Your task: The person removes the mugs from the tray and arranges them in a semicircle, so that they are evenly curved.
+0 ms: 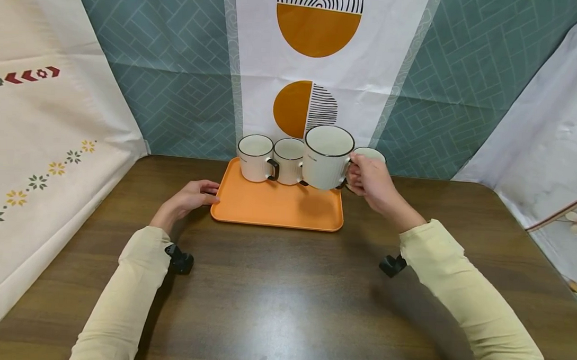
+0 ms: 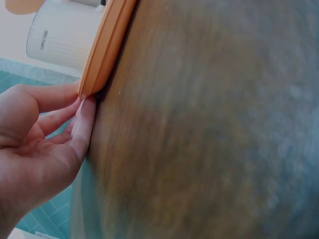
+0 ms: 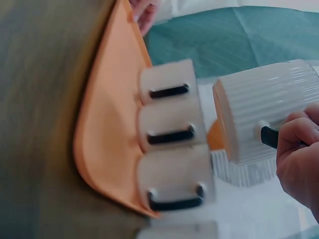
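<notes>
From the head, the right hand (image 1: 373,184) grips the black handle of a raised mug (image 1: 324,168), fingers curled round it, above the far right part of the orange tray (image 1: 273,206). The left hand (image 1: 188,199) is at the tray's left edge, fingertips on the rim. Along the tray's far side stand a left mug (image 1: 253,160) and, just right of it, a second mug (image 1: 286,170), partly covered by the raised one. Past the tray's right end, the right hand hides much of an outer mug (image 1: 372,153). Close behind the row hangs a white panel (image 1: 369,50) with orange and striped half-circles, against green cloth (image 1: 444,85); a pale embroidered cloth (image 1: 42,124) borders the brown table (image 1: 265,285) on the left.

From the left wrist, thumb and fingers pinch the tray's rim at the table surface, with one mug standing near them.

From the right wrist, the raised mug is tilted and apart from the row. Three mugs stand side by side on the tray, handles outward, the third mug (image 3: 174,172) nearest its right end; the outer mug is cut off by the frame.
</notes>
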